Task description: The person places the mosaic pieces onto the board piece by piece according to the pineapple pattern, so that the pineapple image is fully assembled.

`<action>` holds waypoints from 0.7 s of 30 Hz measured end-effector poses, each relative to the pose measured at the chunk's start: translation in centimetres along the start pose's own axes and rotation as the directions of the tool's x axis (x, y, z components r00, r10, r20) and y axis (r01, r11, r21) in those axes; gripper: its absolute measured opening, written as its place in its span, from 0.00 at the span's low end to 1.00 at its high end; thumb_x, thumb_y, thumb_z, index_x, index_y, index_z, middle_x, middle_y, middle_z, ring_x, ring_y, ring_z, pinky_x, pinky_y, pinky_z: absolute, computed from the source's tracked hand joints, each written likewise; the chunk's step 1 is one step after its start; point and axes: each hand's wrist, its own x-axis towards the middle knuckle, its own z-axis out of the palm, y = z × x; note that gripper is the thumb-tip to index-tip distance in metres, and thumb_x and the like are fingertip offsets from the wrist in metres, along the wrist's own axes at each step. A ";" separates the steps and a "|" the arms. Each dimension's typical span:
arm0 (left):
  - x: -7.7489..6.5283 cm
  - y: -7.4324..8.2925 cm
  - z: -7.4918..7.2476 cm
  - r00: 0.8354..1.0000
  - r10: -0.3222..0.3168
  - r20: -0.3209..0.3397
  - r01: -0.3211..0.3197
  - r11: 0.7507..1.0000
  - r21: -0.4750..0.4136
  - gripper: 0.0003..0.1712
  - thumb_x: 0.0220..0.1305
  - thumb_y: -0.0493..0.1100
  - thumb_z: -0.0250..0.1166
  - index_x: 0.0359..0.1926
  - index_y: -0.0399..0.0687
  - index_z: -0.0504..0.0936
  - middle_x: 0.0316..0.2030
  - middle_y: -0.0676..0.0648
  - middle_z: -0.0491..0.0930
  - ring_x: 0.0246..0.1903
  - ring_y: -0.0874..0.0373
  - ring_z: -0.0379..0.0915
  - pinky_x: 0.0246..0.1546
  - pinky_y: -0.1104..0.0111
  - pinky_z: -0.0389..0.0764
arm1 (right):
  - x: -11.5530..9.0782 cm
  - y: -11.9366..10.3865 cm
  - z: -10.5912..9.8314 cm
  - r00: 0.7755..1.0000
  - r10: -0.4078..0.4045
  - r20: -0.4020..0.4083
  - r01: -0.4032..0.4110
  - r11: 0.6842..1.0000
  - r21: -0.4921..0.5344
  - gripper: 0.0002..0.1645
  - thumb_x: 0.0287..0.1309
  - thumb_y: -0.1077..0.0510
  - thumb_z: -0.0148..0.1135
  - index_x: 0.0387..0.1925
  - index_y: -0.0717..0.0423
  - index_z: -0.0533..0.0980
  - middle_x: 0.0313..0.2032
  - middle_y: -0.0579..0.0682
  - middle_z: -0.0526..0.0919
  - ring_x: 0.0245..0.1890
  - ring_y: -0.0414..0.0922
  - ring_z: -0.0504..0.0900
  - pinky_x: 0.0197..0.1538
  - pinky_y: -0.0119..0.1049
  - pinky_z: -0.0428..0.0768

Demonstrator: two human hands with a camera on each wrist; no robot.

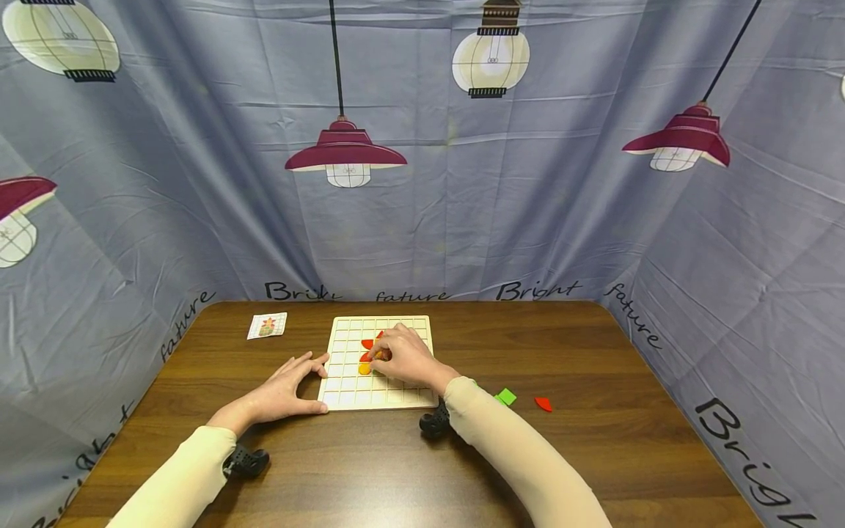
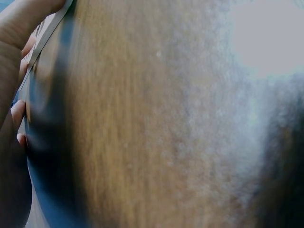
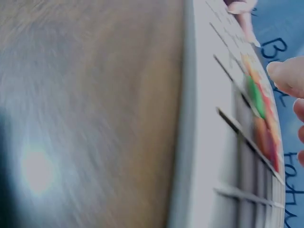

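A pale square grid board (image 1: 343,389) lies on the table. My left hand (image 1: 284,389) is spread at its left edge, thumb at the near left corner and fingertips along the side. Over the board's middle is my right hand (image 1: 409,356), fingers bent and thumb tip low near the coloured pieces. In the right wrist view the thumb (image 3: 287,76) shows bare, above a green piece (image 3: 255,96). Red pieces (image 1: 367,343) and a round orange piece (image 1: 364,369) sit on the grid; the right hand hides others.
A small card (image 1: 267,325) with a printed flower-like pattern lies at the back left. Right of the board, partly behind the right sleeve, are light green pieces (image 1: 506,397) and a red quarter-round piece (image 1: 543,404). A blue-grey curtain (image 1: 422,220) hangs behind the wooden table (image 1: 627,440).
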 end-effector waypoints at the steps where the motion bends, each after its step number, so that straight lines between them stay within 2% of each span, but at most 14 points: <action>1: 0.0 0.0 0.0 1.000 0.001 -0.001 -0.001 1.000 -0.001 0.28 0.56 0.61 0.77 0.49 0.56 0.74 0.75 0.40 0.62 0.75 0.30 0.46 0.73 0.36 0.40 | -0.1 0.2 -0.4 1.000 0.005 -0.006 -0.005 1.000 0.010 0.09 0.61 0.44 0.72 0.40 0.40 0.88 0.30 0.34 0.76 0.37 0.38 0.69 0.42 0.34 0.68; 5: 0.0 0.0 -0.1 1.000 0.007 -0.004 -0.007 1.000 -0.002 0.29 0.55 0.61 0.77 0.49 0.55 0.75 0.75 0.39 0.63 0.75 0.29 0.47 0.73 0.35 0.40 | -1.0 1.5 -2.6 0.999 0.018 -0.043 -0.016 0.999 0.036 0.09 0.61 0.47 0.71 0.40 0.43 0.88 0.32 0.36 0.79 0.38 0.39 0.69 0.45 0.37 0.69; 9: 0.0 0.1 -0.1 1.000 0.001 0.003 -0.001 1.000 0.008 0.29 0.55 0.61 0.77 0.49 0.55 0.75 0.75 0.39 0.62 0.75 0.29 0.47 0.73 0.35 0.41 | -3.0 3.2 -4.9 0.997 0.037 -0.071 -0.033 0.998 0.054 0.09 0.64 0.48 0.69 0.43 0.44 0.88 0.33 0.36 0.79 0.39 0.40 0.68 0.46 0.39 0.67; 15: 0.0 0.1 0.0 1.000 -0.017 0.019 0.017 1.000 0.010 0.30 0.55 0.62 0.76 0.50 0.55 0.74 0.76 0.40 0.62 0.75 0.30 0.46 0.73 0.35 0.41 | -7.3 5.7 -7.8 0.993 0.068 -0.100 -0.064 0.997 0.046 0.10 0.64 0.49 0.70 0.44 0.46 0.88 0.32 0.34 0.76 0.40 0.41 0.69 0.47 0.41 0.67; 21: 0.0 0.2 0.0 0.999 -0.028 0.022 0.027 0.999 0.023 0.30 0.55 0.64 0.76 0.50 0.56 0.74 0.76 0.41 0.61 0.76 0.31 0.46 0.72 0.34 0.42 | -11.8 7.7 -9.5 0.988 0.115 -0.100 -0.107 0.991 0.079 0.12 0.65 0.48 0.70 0.47 0.45 0.87 0.35 0.32 0.77 0.42 0.41 0.72 0.48 0.43 0.69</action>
